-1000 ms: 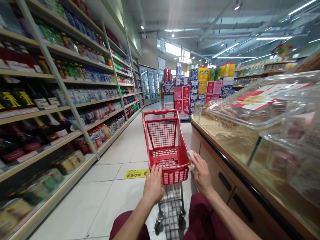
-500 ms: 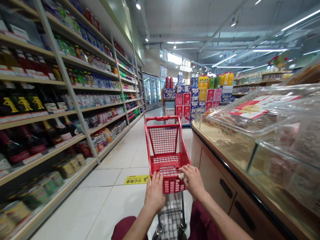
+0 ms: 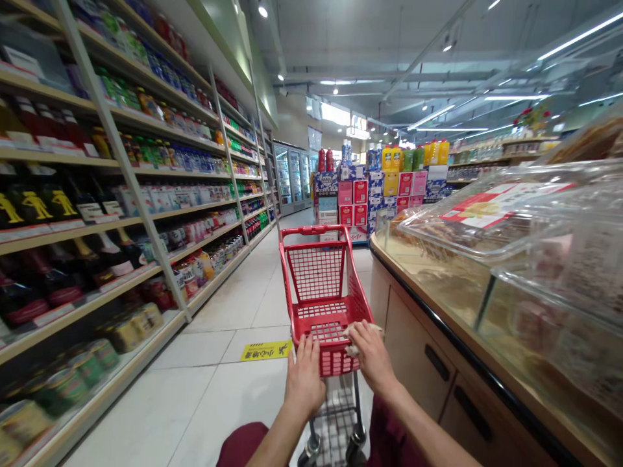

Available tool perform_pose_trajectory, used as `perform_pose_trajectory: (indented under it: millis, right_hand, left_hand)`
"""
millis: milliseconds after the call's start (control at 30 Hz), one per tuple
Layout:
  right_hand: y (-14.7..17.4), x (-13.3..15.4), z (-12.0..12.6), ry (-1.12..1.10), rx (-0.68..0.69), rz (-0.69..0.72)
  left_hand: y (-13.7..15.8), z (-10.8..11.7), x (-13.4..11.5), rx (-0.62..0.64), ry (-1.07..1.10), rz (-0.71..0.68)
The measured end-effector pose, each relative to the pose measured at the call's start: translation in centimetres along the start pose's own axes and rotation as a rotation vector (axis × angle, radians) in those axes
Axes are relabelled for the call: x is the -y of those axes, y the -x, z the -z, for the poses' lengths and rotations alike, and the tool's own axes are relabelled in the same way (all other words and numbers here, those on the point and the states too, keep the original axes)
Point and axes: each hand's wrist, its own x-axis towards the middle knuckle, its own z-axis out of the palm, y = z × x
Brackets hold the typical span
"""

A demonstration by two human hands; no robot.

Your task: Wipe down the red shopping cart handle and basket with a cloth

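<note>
Directly ahead stands a red plastic shopping cart [image 3: 316, 274] with lattice sides and dark wheels. My left hand [image 3: 305, 373] lies on the near rim of its basket, fingers stretched out and holding nothing. On the right near corner of the same rim, my right hand [image 3: 370, 353] presses down a crumpled off-white cloth [image 3: 352, 351]. Cloth shows on both sides of the fingers; the part beneath the palm is hidden.
Shelves of bottles and cans [image 3: 195, 224] line the left side. At right a wooden counter [image 3: 418, 311] carries clear plastic food boxes [image 3: 487, 207]. Stacked drink cartons [image 3: 360, 194] stand ahead. A yellow sign [image 3: 265, 351] lies on the tiled floor.
My right hand has shifted slightly left along the cart's rim, and more of the cloth now shows around it. The left hand stays on the rim almost unmoved.
</note>
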Motion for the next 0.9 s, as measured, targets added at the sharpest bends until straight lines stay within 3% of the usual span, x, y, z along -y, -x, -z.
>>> perform_pose_trajectory:
  millis: [133,333,533,733,900]
  right_hand:
    - [0.2,2.1,-1.1,-0.035,0.009,0.155]
    - [-0.2,-1.3,0.5,0.078,-0.005,-0.146]
    - [0.1,2.1,-1.3,-0.046,0.022,0.082]
    - [0.1,0.1,-0.4,0.051,-0.020,-0.122]
    - [0.5,2.8,-1.4,-0.027,0.050,0.049]
  left_hand:
    - [0.0,-0.1,0.0,-0.002,-0.021,-0.014]
    - [0.2,0.3,0.0,-0.009,-0.045,-0.015]
    - [0.2,0.3,-0.2,0.012,-0.073,-0.018]
    - [0.3,0.3,-0.1,0.004,-0.058,-0.023]
    - [0.3,0.3,-0.3,0.011,-0.056,-0.030]
